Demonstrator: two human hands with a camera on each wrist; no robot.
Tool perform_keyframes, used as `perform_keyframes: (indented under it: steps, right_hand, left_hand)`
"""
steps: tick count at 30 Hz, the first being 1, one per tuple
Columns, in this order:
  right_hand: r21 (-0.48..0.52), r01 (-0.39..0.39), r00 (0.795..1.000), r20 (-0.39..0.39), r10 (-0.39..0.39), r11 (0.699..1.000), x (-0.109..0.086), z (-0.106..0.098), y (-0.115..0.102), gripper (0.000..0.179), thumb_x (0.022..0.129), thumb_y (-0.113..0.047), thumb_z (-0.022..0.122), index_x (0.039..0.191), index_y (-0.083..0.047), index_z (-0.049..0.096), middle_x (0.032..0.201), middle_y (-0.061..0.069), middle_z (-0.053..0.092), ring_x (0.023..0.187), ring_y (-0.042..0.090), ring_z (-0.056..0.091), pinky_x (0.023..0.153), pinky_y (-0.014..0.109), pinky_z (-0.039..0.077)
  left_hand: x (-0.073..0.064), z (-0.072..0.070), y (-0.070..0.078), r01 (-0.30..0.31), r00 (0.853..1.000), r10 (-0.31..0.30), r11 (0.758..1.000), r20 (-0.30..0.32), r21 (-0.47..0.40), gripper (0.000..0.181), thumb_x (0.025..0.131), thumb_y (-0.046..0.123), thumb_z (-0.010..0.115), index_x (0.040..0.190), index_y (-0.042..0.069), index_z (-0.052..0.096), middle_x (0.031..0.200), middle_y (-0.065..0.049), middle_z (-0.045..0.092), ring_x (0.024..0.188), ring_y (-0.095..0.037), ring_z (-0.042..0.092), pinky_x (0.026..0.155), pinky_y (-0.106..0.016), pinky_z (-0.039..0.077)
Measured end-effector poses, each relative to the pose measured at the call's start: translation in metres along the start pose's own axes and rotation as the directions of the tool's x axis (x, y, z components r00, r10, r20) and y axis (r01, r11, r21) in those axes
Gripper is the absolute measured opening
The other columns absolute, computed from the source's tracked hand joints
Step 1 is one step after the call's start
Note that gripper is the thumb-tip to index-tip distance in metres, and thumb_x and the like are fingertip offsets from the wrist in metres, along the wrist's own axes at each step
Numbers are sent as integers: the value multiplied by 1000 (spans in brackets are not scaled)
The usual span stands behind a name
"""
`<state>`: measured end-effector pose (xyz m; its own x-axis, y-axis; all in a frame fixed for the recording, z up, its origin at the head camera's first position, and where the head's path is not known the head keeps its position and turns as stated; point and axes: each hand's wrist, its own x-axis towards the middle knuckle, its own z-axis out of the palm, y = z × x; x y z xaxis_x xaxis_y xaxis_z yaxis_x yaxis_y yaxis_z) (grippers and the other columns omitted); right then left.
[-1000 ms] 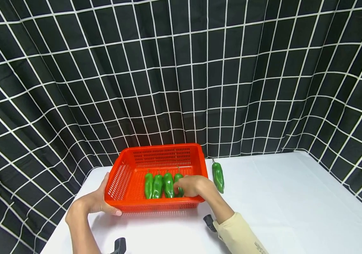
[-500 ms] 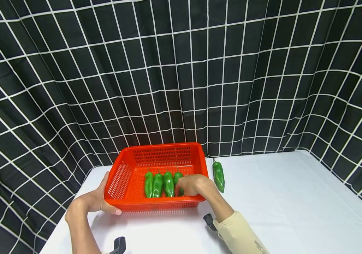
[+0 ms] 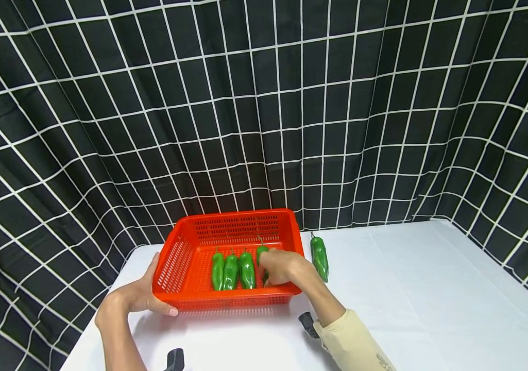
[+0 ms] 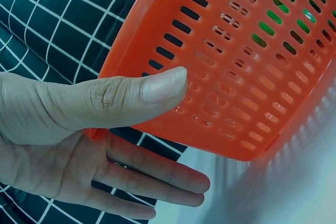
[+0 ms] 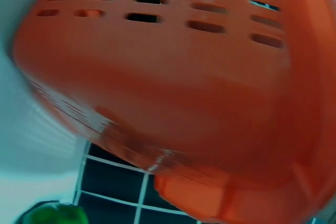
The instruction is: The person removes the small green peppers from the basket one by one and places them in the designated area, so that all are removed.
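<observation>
A red plastic basket (image 3: pixel 226 297) with slotted walls stands on the white table. My left hand (image 3: pixel 143 294) touches its front left corner; in the left wrist view the thumb lies along one wall and the fingers stretch out straight. Inside the basket, three green peppers (image 3: pixel 230 272) lie side by side with stems pointing away. My right hand (image 3: pixel 283 268) reaches over the front rim and holds another green pepper (image 3: pixel 262 251) to their right, covering much of it. The right wrist view shows the basket wall but hides that hand.
One more green pepper (image 3: pixel 319 257) lies on the table (image 3: pixel 403 288) just right of the basket. A black curtain (image 3: pixel 319 129) with white grid lines hangs behind and at both sides. Dark wrist-camera mounts (image 3: pixel 308 324) sit by the forearms.
My right hand and the pepper under it have shifted slightly right and away from the front rim. The left hand and the basket stay nearly in place.
</observation>
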<state>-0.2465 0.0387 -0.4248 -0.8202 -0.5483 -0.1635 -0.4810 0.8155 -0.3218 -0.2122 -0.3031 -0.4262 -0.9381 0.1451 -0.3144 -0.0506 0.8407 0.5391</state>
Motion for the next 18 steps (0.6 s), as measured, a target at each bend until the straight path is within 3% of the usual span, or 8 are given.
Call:
perform_keyframes:
  steps: [7, 12, 18]
  right_hand:
    - [41, 30, 999, -45, -28, 999, -12, -13, -3, 26, 83, -12, 88, 108, -8, 83, 110, 3, 81, 109, 19, 63, 96, 37, 56]
    - [90, 0, 998, -58, 5, 996, -19, -20, -1, 28, 83, -12, 89, 109, -10, 83, 107, 1, 78, 110, 18, 59, 87, 38, 56]
    - [106, 25, 997, -80, -16, 994, -28, -31, 3, 27, 84, -12, 87, 111, -13, 83, 104, 0, 79, 104, 17, 56, 77, 33, 54]
  left_hand:
    - [2, 0, 0, -12, 1000, 12, 1000, -2, 14, 157, 68, 46, 97, 164, 10, -22, 172, -30, 8, 148, -54, 32, 113, -77, 37]
    - [3, 0, -1, -46, 999, 46, 999, 1, 17, 157, 67, 48, 97, 164, 9, -20, 171, -30, 11, 147, -53, 34, 112, -75, 40]
    - [3, 3, -3, -73, 997, 73, 997, 3, 6, 158, 67, 50, 96, 163, 5, -21, 171, -32, 6, 148, -55, 30, 112, -75, 40]
